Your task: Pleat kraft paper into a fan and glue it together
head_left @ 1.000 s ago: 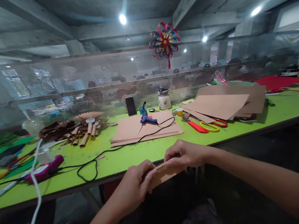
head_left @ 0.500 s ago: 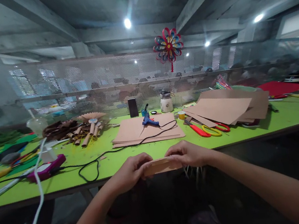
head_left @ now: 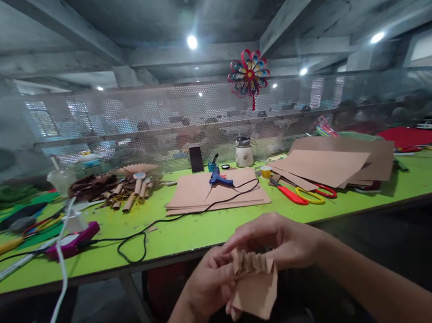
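Between my hands is a piece of brown kraft paper, gathered into narrow pleats along its upper edge and flat below. My left hand is closed on its left side, thumb on the front and some fingers behind. My right hand curves over the pleats from the right and is closed on that edge; part of its grip is hidden behind the paper. Both hands are in front of the table's near edge. Beyond them a blue glue gun rests on a stack of brown paper sheets.
Red-handled scissors and yellow-handled scissors lie beside larger paper sheets. A black cord loops across the green table to a purple power strip. Rolled paper pieces lie at left. A white cable hangs over the edge.
My hands have lowered and come closer together. The paper, seen edge-on before, is now tilted so its pleats and flat face show. My view has shifted slightly.
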A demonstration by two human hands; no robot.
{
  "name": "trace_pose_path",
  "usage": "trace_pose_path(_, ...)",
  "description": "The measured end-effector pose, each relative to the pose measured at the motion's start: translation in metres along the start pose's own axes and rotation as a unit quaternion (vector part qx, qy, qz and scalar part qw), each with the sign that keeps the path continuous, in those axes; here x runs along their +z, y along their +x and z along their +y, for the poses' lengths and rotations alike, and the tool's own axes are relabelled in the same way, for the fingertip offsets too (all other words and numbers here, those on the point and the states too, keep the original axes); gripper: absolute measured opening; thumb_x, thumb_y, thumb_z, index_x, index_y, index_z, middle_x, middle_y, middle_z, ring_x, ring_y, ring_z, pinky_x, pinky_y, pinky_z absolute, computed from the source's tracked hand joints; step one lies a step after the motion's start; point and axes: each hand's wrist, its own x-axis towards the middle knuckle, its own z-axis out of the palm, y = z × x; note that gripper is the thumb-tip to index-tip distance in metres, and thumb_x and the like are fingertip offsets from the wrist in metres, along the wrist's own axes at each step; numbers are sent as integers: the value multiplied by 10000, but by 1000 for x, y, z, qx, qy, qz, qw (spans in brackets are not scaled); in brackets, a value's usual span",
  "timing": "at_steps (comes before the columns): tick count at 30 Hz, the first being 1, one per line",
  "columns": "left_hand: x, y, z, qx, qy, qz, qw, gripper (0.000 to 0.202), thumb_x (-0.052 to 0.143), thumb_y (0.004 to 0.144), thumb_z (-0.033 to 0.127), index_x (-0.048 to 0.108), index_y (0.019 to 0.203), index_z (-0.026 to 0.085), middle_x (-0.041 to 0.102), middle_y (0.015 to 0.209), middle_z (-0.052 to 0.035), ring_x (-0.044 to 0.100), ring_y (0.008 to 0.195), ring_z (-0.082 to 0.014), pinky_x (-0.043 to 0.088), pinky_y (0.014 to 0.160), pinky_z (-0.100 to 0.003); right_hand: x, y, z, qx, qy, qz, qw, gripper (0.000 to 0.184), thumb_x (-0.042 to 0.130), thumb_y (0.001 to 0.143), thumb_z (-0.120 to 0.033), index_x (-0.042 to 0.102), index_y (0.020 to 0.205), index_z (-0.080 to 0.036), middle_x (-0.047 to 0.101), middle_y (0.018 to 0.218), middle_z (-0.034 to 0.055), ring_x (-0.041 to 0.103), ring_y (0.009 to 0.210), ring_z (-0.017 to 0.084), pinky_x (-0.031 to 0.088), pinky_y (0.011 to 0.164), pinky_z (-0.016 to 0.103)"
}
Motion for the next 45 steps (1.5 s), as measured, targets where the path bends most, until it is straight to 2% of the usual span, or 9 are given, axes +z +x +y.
trace_pose_path(4, 2, 10, -24, 16, -36, -2, 999, 305, 732, 685, 356, 652, 783, 78, 537, 427, 6, 448, 277, -80, 335, 291, -164, -1, 7, 5, -52, -131, -2, 990, 238, 698, 757, -282, 687, 938, -127, 546, 728, 30, 485, 672, 117, 413, 646, 230)
trace_pose_path(9, 10, 20, -38, -25, -42, 24, 999, 341, 706, 690, 401, 617, 608, 83, 556, 446, -28, 491, 300, -114, 351, 280, -193, 2, 6, 14, -56, -59, 58, 995, 231, 717, 730, -339, 636, 744, -123, 576, 787, 52, 529, 744, 148, 441, 709, 279)
trace_pose_path(13, 5, 15, -13, -32, 69, 88, 993, 376, 708, 684, 436, 677, 781, 75, 671, 686, -105, 637, 605, -184, 481, 517, -245, -1, -2, 19, 59, -23, 97, 993, 228, 630, 810, -360, 598, 869, -142, 589, 762, 21, 543, 654, 117, 434, 596, 224)
trace_pose_path(16, -6, 9, 30, -10, 199, 169, 965, 283, 740, 663, 355, 682, 819, 126, 672, 759, -46, 596, 681, -146, 466, 635, -240, -15, -4, 22, 103, -160, 86, 978, 205, 600, 829, -338, 606, 864, -137, 592, 755, 16, 528, 665, 113, 416, 609, 213)
trace_pose_path(19, -13, 15, 73, -13, 387, 209, 898, 287, 604, 787, 399, 676, 936, 164, 675, 874, -39, 588, 756, -157, 449, 700, -262, -40, 1, 32, 133, -313, 37, 940, 214, 559, 847, -327, 629, 873, -127, 593, 749, 20, 498, 668, 116, 391, 600, 209)
trace_pose_path(24, -21, 49, 93, -46, 703, 74, 706, 352, 511, 819, 436, 710, 937, 170, 679, 873, -56, 578, 800, -186, 408, 703, -259, -80, 25, 70, 177, -397, -72, 898, 251, 545, 836, -318, 655, 857, -94, 563, 654, 3, 442, 573, 98, 324, 509, 192)
trace_pose_path(25, -25, 56, 90, -54, 717, 64, 693, 331, 536, 799, 420, 723, 899, 166, 684, 842, -56, 575, 764, -182, 401, 678, -253, -85, 29, 78, 176, -400, -81, 896, 248, 554, 827, -313, 663, 841, -91, 563, 644, 1, 441, 567, 96, 321, 506, 191)
trace_pose_path(33, -60, 75, 66, -80, 721, 61, 686, 295, 526, 759, 304, 732, 880, 133, 692, 774, -39, 564, 689, -155, 370, 586, -212, -93, 34, 117, 175, -394, -46, 901, 275, 568, 803, -335, 694, 858, -97, 625, 708, 21, 496, 616, 110, 343, 519, 183)
trace_pose_path(45, -53, 72, 57, -48, 763, 40, 643, 201, 475, 742, 232, 638, 673, 137, 542, 581, 10, 468, 568, -126, 292, 513, -231, -87, 26, 112, 130, -424, -7, 896, 190, 583, 794, -236, 720, 837, -111, 641, 713, 31, 525, 647, 118, 355, 553, 190)
